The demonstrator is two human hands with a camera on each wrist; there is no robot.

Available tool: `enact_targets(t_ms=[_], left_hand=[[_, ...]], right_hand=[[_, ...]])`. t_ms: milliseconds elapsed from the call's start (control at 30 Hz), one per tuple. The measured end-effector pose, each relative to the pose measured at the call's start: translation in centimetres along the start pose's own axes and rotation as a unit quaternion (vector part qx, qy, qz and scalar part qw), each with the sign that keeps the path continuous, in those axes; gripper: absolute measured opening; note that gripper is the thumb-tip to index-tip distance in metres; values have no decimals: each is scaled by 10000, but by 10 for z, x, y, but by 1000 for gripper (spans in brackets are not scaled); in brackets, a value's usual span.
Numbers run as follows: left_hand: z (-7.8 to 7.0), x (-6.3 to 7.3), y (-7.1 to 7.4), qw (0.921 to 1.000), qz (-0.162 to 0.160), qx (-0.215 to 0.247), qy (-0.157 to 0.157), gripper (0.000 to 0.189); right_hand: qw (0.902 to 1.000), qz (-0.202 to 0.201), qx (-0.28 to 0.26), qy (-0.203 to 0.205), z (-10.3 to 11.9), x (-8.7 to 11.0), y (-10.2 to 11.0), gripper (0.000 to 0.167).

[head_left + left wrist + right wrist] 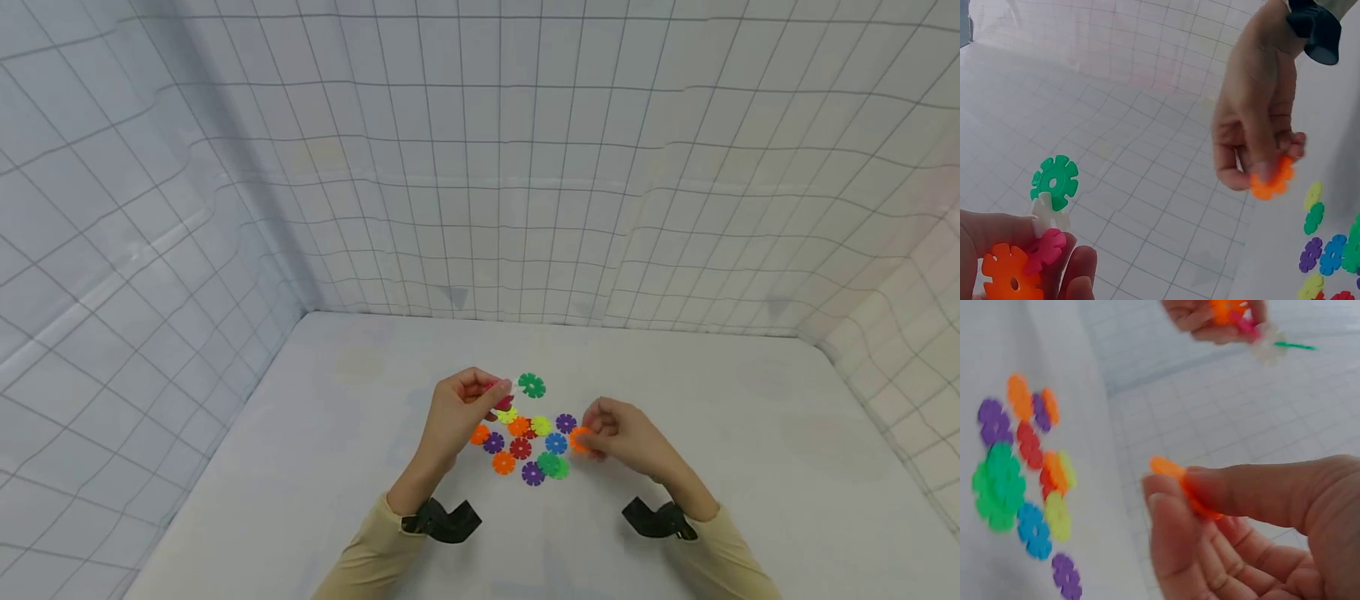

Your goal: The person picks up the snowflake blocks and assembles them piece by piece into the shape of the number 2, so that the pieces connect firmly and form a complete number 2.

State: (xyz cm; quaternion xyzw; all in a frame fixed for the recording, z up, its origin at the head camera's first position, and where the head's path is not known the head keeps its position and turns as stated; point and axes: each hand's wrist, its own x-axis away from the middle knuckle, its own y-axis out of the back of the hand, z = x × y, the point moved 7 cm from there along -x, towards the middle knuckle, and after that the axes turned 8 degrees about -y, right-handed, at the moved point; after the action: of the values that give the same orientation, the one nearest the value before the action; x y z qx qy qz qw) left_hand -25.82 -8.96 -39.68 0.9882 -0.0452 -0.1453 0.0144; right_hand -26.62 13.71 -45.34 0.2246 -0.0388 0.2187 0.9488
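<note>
My left hand (459, 412) grips a chain of interlocked flower-shaped plastic discs above the table. In the left wrist view the chain has an orange disc (1012, 275), a pink disc (1046, 249), a white disc (1050, 215) and, at its tip, a green disc (1055, 181). Between thumb and index finger, my right hand (626, 435) pinches a single orange disc (1272, 179), apart from the chain. Its middle is partly covered by the fingers in the right wrist view.
Loose discs lie between the hands on the white table (375, 358), among them a blue disc (556, 443), a purple disc (533, 474) and a red disc (521, 447). Some overlap. A white gridded sheet (480, 167) walls the back and sides.
</note>
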Motion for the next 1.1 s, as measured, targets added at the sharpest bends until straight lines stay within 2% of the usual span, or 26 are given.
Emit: enact_targets(t_ms=[133,300,733,933,1100], left_hand=[[0,0,-2,10000,79,-20,40,21],[3,1,-3,9997,167,-148,86,21],[0,3,-8,9989,259,-393,25,17],[-3,4,-12,9963,303,-741,-318,13],[-8,6,-16,9926,375,-969,-633,14]], right_hand=[[9907,-91,-1351,164,21,9,7,30],[9789,-266,-2000,331,40,20,9,33],[9692,-327,-2383,527,53,32,6,27],[9618,-380,-2634,640,55,32,4,19],[9624,-370,-2625,589,55,31,1,19]])
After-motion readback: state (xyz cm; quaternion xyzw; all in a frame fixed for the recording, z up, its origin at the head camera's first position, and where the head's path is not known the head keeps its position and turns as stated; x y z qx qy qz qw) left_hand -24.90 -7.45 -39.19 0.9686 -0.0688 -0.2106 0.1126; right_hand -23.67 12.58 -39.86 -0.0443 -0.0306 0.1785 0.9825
